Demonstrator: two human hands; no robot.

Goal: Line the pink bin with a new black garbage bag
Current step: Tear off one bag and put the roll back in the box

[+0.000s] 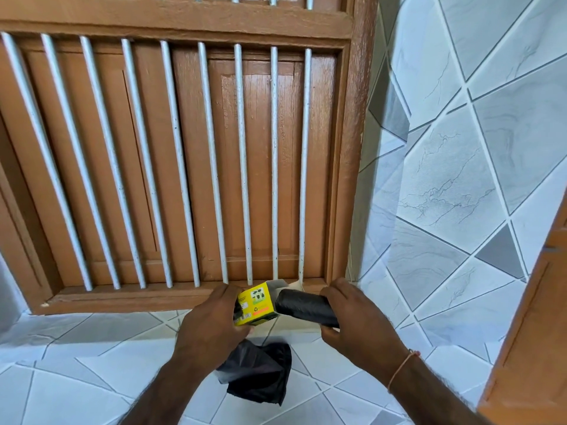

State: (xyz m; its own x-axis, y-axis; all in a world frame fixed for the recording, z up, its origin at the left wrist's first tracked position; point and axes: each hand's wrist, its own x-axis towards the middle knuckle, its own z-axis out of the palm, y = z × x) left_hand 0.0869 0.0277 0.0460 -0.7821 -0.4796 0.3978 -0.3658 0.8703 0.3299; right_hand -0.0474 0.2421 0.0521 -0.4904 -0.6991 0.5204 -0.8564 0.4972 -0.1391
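Before a brown wooden window frame (184, 13) with white vertical bars (242, 164), over a pale tiled floor (76, 378): two bare hands and a bag-roll package. Item one, yellow carton (256, 305), small, printed, its end flaps open toward the right; held by the left hand (211, 325), whose fingers are wrapped closed around its left end. Item two, roll of black garbage bags (303, 306), one end just inside the carton mouth, most of its length outside; the right hand (352, 314) grips its far end, thumb below and fingers curled over the top. Whether the roll is coming out of the carton or going back in cannot be told. Item three, loose black bag (260, 372), crumpled and partly folded, hanging below the left hand; what holds it is hidden by the wrist, so whether it is pinched or lying on the floor is uncertain. Item four, pink bin: not in view. Step in hand, by judgement: the supply stage, handling roll and carton, lining not begun. If the loose bag is the new one, the next move calls for putting roll and carton aside, shaking the bag open, finding its mouth and locating the bin; thin film may cling and resist opening. Carton contents beyond the roll end: not visible.
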